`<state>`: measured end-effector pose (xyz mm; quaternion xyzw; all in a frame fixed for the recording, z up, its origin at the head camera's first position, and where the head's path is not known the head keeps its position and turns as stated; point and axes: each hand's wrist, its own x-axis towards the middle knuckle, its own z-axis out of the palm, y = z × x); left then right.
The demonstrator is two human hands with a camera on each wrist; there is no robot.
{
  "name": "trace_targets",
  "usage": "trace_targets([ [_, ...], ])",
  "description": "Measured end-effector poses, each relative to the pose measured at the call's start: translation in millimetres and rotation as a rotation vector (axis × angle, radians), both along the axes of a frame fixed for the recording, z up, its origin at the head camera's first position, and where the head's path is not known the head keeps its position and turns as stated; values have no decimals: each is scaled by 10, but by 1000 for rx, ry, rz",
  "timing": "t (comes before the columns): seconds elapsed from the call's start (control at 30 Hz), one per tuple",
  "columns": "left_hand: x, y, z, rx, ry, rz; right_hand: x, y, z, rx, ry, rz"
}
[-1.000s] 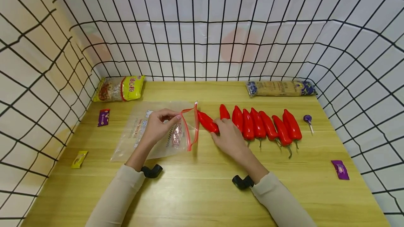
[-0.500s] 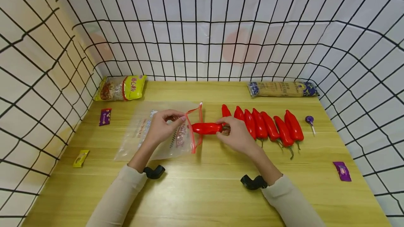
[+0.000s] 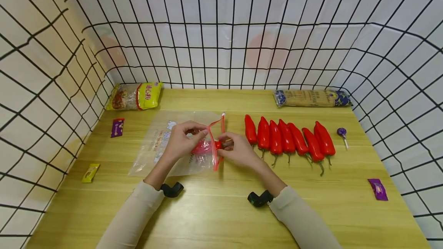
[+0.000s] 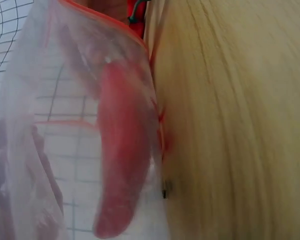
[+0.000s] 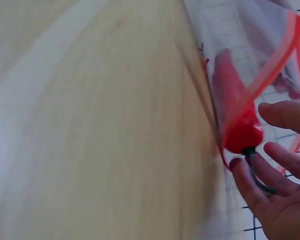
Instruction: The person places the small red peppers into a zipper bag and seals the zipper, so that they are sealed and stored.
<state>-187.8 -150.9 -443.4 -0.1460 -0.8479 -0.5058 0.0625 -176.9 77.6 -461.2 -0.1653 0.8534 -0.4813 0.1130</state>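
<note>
My left hand pinches the mouth of a clear zip bag with a red zip edge and printed pictures, holding it open toward the right. A red chili pepper lies mostly inside, its body showing through the plastic in the left wrist view, its green stem end at the opening. My right hand holds that stem end between thumb and fingers, just at the bag's mouth. To its right, several more red chili peppers lie in a row with their stems toward me.
At the back stand a yellow pasta packet on the left and a long noodle packet on the right. Small wrapped candies, purple, yellow and purple, lie near the sides, beside a lollipop. Black wire mesh surrounds the table.
My right hand has picked up a chili pepper from the left of the row, turned it level and moved left, sliding it into the bag. The left hand keeps its hold on the bag's mouth.
</note>
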Motion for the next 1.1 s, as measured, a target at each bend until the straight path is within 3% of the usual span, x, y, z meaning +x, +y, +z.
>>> trace_targets([
  [0.2,-9,-4,-35,15,-7,14,88,190,97,8,34,-76],
  [0.4,-13,-6,-49,18,-10,31,211,376,144,-59,-78,-132],
  [0.57,-9,3,-54,16,-14,20,254,379,97,-140,-165,-76],
  [0.9,-5,27,-44,26,7,14,240,115,3,-282,-164,59],
  [1.1,9,39,-59,23,5,11,233,44,2,-301,-177,48],
])
